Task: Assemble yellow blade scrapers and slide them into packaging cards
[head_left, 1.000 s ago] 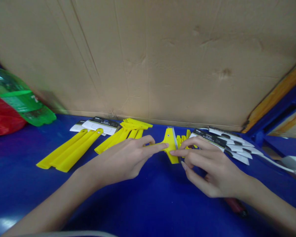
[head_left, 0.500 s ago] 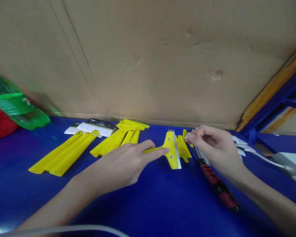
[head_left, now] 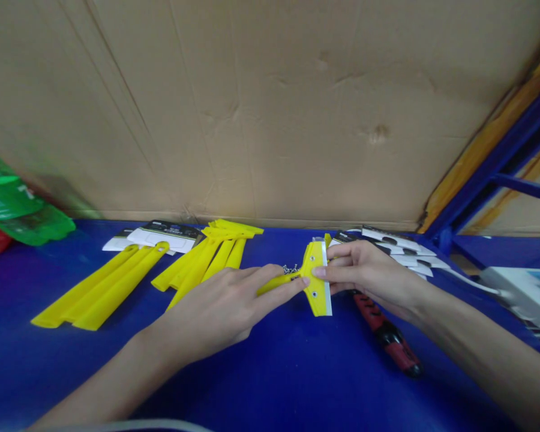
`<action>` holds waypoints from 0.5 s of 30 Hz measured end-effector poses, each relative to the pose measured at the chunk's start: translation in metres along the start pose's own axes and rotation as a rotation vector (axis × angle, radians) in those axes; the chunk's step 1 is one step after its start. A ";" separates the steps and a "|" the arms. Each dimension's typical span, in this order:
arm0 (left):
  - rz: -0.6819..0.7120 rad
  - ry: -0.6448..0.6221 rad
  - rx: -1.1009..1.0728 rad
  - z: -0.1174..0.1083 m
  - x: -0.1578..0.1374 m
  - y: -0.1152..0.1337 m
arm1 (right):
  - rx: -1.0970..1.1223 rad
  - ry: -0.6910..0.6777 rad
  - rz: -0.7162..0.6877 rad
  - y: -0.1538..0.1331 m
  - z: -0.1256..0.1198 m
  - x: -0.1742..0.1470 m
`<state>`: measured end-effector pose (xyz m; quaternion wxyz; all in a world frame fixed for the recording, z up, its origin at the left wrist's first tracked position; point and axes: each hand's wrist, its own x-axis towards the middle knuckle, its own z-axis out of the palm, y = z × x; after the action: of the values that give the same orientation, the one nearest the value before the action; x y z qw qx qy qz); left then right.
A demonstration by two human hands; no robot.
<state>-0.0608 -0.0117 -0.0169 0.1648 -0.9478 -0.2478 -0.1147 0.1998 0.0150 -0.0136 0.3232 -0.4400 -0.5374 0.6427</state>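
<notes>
A yellow scraper with a pale blade edge and two small metal fasteners is held just above the blue table. My left hand is closed round its handle, with the index finger stretched to the head. My right hand pinches the head at its blade side, thumb on the face and fingers behind. Beyond the left fingertips lie several small screws. Under my right hand is a red and black screwdriver, its front end hidden.
Yellow scraper handles lie at the left, with more yellow scrapers beside them. Printed cards lie behind; more cards are at the right near a white box. A green bottle stands far left, before the cardboard wall.
My right hand has moved left and taken hold of the scraper's head. My left hand still grips the handle. The whole view has shifted slightly.
</notes>
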 end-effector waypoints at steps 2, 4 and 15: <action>0.015 0.036 0.006 0.002 0.002 0.001 | -0.028 0.015 -0.022 0.000 0.000 0.000; 0.022 0.066 0.013 0.004 0.003 0.001 | -0.066 0.062 -0.045 0.001 0.000 0.000; 0.031 0.073 0.012 0.010 0.007 0.003 | -0.133 0.034 -0.082 0.004 -0.004 -0.001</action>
<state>-0.0519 -0.0072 -0.0247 0.1812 -0.9457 -0.2274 -0.1451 0.2043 0.0147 -0.0175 0.3284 -0.4489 -0.5908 0.5844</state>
